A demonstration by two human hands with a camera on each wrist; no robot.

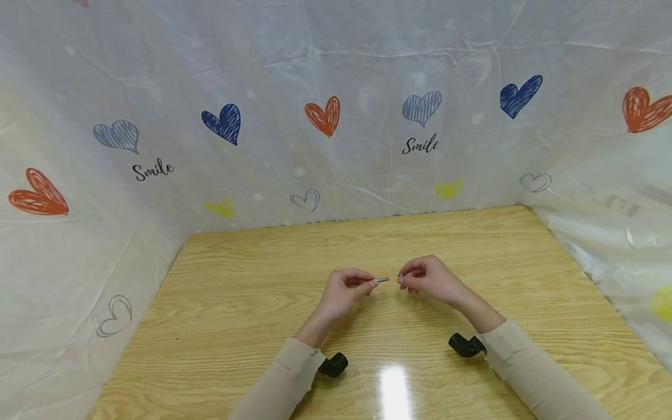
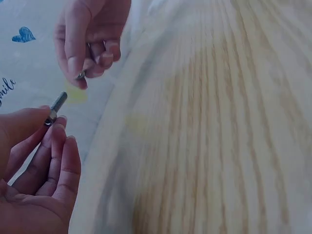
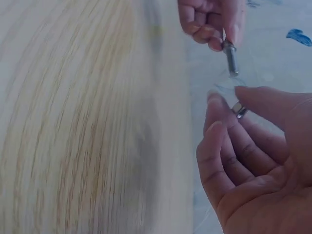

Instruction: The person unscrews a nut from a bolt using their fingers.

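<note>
My left hand (image 1: 343, 291) pinches a metal bolt (image 2: 59, 102) near its head between thumb and fingertips. The threaded shank sticks out toward the right hand, as the head view also shows. Facing it, my right hand (image 1: 427, 280) pinches a small metal nut (image 3: 239, 109) between thumb and fingers. A short gap separates the bolt's tip from the nut. Both hands are held above the wooden table (image 1: 252, 326). Fingertips cover part of the nut and the bolt's head.
A black wrist mount (image 1: 334, 365) sits by the left cuff, and another black mount (image 1: 466, 345) by the right cuff. A white sheet (image 1: 367, 169) printed with hearts and words stands along the table's back and sides.
</note>
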